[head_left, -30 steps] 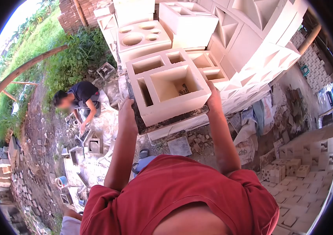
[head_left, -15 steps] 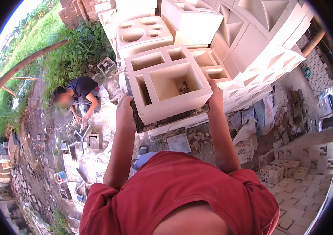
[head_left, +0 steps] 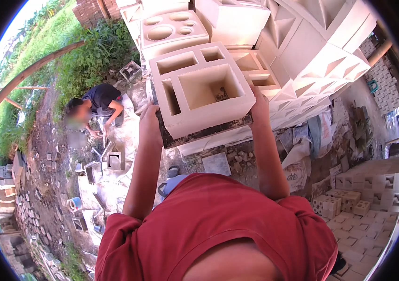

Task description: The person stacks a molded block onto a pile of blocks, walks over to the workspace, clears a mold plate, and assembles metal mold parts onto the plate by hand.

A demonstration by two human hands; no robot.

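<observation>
A pale cast block [head_left: 209,119] with several rectangular openings rests on a dark, stained board [head_left: 195,138] in front of me. My left hand [head_left: 149,124] is closed on the board's left edge. On the opposite side, my right hand [head_left: 260,110] grips the board's right edge, its fingers partly hidden beside the block. A small dark patch marks the inside of the largest opening. Just beyond it stands a block with round holes [head_left: 175,43]. Another block with rectangular openings [head_left: 271,86] sits close to my right hand.
Patterned blocks [head_left: 298,61] are stacked high on the right. A co-worker [head_left: 103,105] crouches at the left among frames and a square hollow block [head_left: 114,160]. Rubble and a flat grey slab [head_left: 216,164] lie below my arms. More blocks [head_left: 345,201] stand at lower right.
The whole scene sits slightly higher in view as my head shifts. Both hands keep hold of the board, and the block stays in nearly the same place beside the stack.
</observation>
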